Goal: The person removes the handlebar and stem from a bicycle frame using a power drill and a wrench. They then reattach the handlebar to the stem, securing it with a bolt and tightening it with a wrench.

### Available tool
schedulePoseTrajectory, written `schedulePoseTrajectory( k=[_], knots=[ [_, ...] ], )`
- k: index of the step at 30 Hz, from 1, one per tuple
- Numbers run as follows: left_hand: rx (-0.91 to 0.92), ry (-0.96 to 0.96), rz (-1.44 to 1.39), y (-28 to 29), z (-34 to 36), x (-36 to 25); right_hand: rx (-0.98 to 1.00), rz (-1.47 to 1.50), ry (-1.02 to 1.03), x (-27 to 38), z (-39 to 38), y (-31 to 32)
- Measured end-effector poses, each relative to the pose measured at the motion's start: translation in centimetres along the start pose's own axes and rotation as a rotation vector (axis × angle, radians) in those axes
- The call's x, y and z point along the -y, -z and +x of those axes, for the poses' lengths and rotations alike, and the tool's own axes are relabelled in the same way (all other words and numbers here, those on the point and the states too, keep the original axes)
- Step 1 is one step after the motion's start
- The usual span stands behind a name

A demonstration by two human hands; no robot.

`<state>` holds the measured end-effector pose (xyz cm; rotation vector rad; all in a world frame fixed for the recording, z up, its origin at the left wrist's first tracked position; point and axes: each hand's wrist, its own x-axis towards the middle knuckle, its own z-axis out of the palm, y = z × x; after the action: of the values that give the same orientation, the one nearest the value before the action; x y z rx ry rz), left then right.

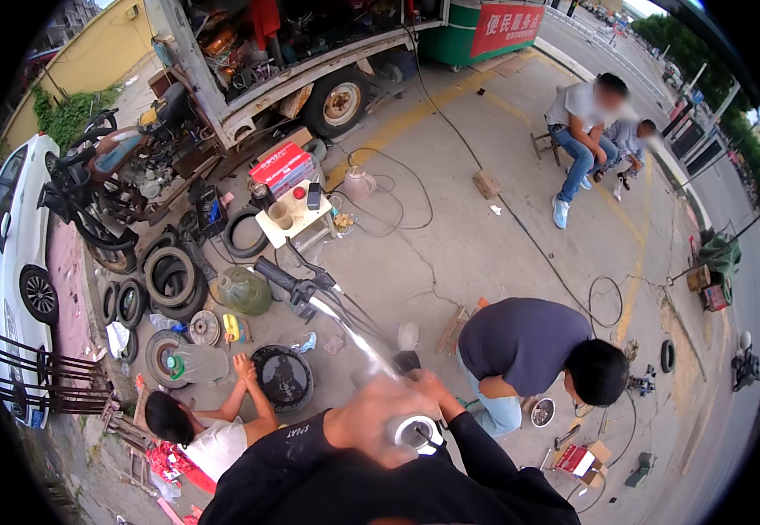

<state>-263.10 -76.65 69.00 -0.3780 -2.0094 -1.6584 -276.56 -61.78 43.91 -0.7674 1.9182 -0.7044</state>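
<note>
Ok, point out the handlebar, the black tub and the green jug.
Handlebar (pixel 355 337), head view: its silver tube.
Black tub (pixel 311 381), head view: its right rim.
Green jug (pixel 244 293), head view: its rounded side.

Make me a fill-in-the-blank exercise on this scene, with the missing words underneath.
The far end of the handlebar is coloured ____.
The big round jug near that end has a ____ tint.
The parked car at the far left is coloured ____.
The seated people at the upper right number ____.

Missing words: black; green; white; two.

In soft daylight, the hands (pixel 364 422) blur and outer edges bend.
</note>
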Motion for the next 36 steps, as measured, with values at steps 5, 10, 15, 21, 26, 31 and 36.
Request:
schedulePoseTrajectory(
  k=[5, 10, 15, 21, 26, 31, 36],
  knots=[
    [-0.091, 0.045, 0.068, 6.4, 13.4, 7.0, 0.129, -0.175, 0.117, 0.9, 15.1, 10.5],
    [-0.261, 0.000, 0.058, 12.0, 24.3, 12.0, 0.164, -0.130, 0.048, 7.5, 22.2, 25.0],
    [-0.419, 0.016, 0.041, 16.8, 32.4, 19.5, 0.003, 0.246, -0.030, 7.8, 30.2, 34.5],
    [-0.671, 0.120, 0.026, 23.4, 38.9, 31.5, -0.191, 0.203, -0.069, 3.2, 42.4, 47.5],
    [-0.704, 0.294, 0.070, 28.9, 49.2, 40.4, -0.111, 0.285, -0.562, -8.2, 45.5, 57.6],
    [-0.765, 0.334, 0.131, 35.2, 57.2, 44.6, -0.117, 0.376, -0.787, -12.3, 46.0, 66.6],
    [-0.874, 0.291, 0.258, 41.2, 63.6, 52.1, -0.057, 0.529, -0.902, -10.8, 54.1, 74.5]
  ],
)
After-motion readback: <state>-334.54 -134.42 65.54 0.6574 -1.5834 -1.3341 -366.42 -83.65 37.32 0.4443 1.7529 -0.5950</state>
